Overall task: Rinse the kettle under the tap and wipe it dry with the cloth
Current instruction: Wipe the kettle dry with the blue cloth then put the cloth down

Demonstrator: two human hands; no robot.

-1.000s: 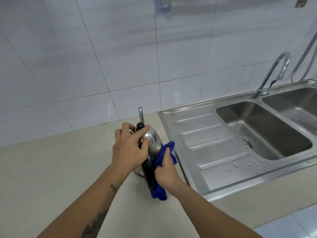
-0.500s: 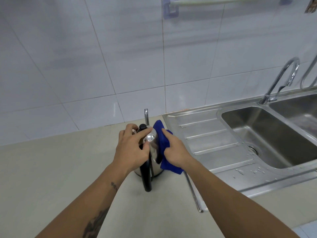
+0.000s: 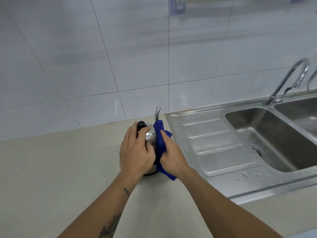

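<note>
The kettle (image 3: 150,137) stands upright on the counter (image 3: 51,169), just left of the sink (image 3: 214,152). The left hand (image 3: 137,152) grips its top (fingers curled by the black knob (image 3: 141,124)), while the right hand (image 3: 171,156) presses the blue cloth (image 3: 159,134) against the kettle's sink-facing side.

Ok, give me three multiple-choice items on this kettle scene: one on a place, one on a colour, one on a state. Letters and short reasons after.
1. Where does the kettle stand?
A. in the sink basin
B. on the beige counter, left of the sink
C. on the draining board

2. What colour is the cloth?
A. blue
B. white
C. green

3. What is the tap doing?
A. running into the kettle
B. running into the basin
C. no water comes out of it

Answers: 1 B, its base sits on the counter beside the sink edge. 2 A, the right hand presses a blue cloth to the kettle while the left hand steadies its top. 3 C, no stream shows below the spout.
</note>
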